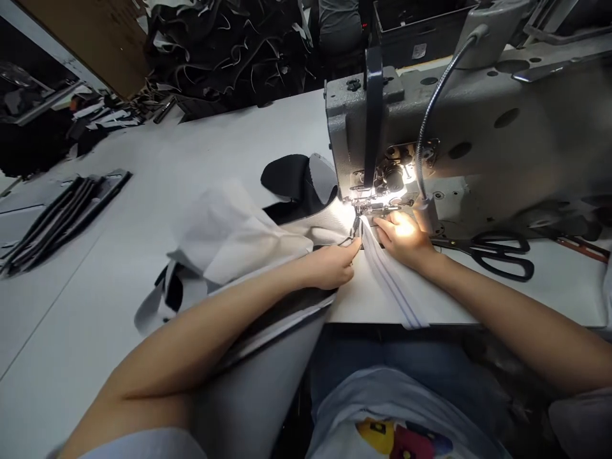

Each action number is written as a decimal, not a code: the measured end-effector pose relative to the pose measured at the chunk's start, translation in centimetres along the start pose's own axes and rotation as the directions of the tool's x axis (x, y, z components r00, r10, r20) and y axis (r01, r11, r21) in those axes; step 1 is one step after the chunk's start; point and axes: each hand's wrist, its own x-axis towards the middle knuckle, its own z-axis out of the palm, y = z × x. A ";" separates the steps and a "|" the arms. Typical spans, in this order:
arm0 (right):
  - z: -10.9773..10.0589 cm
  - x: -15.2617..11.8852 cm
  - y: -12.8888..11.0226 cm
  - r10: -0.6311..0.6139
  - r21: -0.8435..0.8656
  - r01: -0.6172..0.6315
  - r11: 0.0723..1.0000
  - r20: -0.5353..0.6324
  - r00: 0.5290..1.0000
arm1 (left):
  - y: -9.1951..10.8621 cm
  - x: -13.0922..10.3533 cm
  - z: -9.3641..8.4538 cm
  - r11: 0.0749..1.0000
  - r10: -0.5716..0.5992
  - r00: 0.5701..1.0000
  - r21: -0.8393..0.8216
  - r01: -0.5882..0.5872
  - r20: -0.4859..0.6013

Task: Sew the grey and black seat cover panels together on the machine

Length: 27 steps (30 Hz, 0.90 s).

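Note:
My left hand [332,264] is closed on the edge of a grey and white fabric piece [243,245], its fingertips just in front of the lit needle area of the sewing machine [351,127]. The fabric spreads leftward under my left forearm and hangs over the table's front edge. A white strip with blue lines [394,290] runs from the needle area down to the table edge. My right hand [404,236] rests beside the top of that strip, fingers bent near the presser foot; whether they pinch anything is hidden by glare.
Black-handled scissors [502,252] lie right of my right hand, with an orange-handled tool [583,247] further right. Folded dark pieces [71,213] lie on the white table [143,153] at the left. A heap of dark cut pieces [229,51] stands behind.

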 end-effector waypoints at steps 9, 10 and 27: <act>1.1 1.5 -0.7 -0.057 -0.012 0.057 0.998 0.003 0.998 | 0.1 1.6 0.9 0.975 0.028 0.998 -0.222 -0.016 0.050; 1.1 1.5 -0.7 -0.055 0.000 0.055 0.998 -0.008 0.998 | 0.1 1.5 1.0 0.973 0.031 0.999 -0.232 -0.022 0.038; 0.9 0.7 -1.6 -0.132 0.206 0.110 0.972 0.095 0.987 | -1.6 1.5 -0.2 0.941 0.162 0.983 -0.285 -0.182 -0.091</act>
